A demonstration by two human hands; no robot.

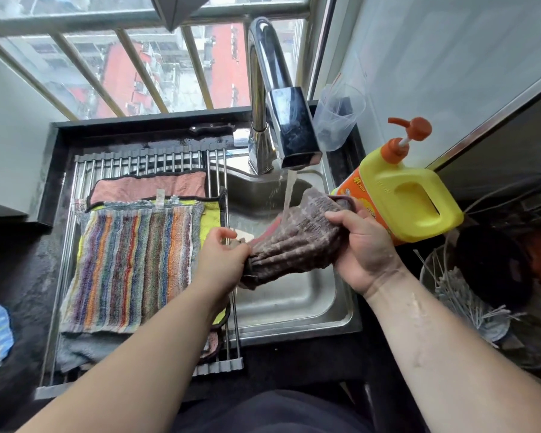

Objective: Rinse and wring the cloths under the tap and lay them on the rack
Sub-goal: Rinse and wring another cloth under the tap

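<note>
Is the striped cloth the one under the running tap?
No, the striped cloth lies flat on the rack; the left hand and right hand grip a brown cloth under the stream from the tap.

A person's left hand [224, 260] and right hand [361, 248] grip opposite ends of a bunched brown-grey woven cloth [297, 237] over a stainless steel sink [294, 307], where water streams from a chrome swan-neck tap [275, 98] onto the fabric. Beside the sink, a metal roll-up drying rack [144, 160] bears a multicoloured striped towel [132, 267], a pink cloth [150, 187] and what appears to be a yellow cloth [211, 215] beneath. A yellow pump bottle with an orange top [400, 195] stands just right of the basin.
</note>
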